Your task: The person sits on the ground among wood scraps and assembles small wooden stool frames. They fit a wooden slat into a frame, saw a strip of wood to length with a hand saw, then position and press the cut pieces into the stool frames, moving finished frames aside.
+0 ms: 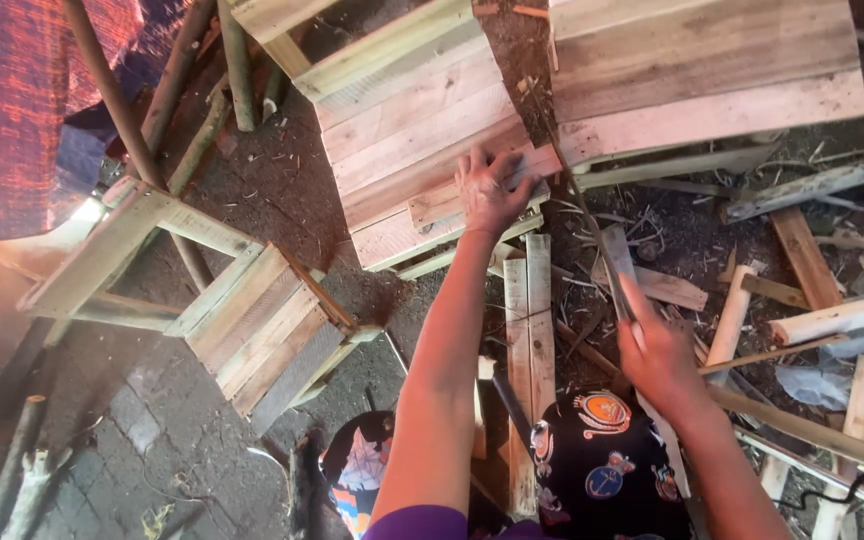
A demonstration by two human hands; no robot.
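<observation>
My left hand (490,190) lies flat, fingers spread open, pressing a short loose board (477,187) against the front edge of the middle pallet panel (417,120) just above the frame's centre. My right hand (657,355), right of centre, is closed around a long thin blade (592,240) whose tip reaches up to the board beside my left fingers; whether it is a saw or a knife I cannot tell.

I count 3 slatted wooden assemblies: the middle panel, a wider one (702,70) at the upper right, and a smaller chair-like frame (252,320) at the left. Below the board, 2 narrow planks (529,330) lie side by side, running down toward my knees. Offcuts and sticks (812,290) litter the dirt at the right, too tangled to count. About 4 round poles (202,90) lean at the upper left.

No packages or signs show. My dark trousers (602,470) at the bottom carry several round, coloured patches. A red patterned cloth (22,100) fills the upper-left corner.
</observation>
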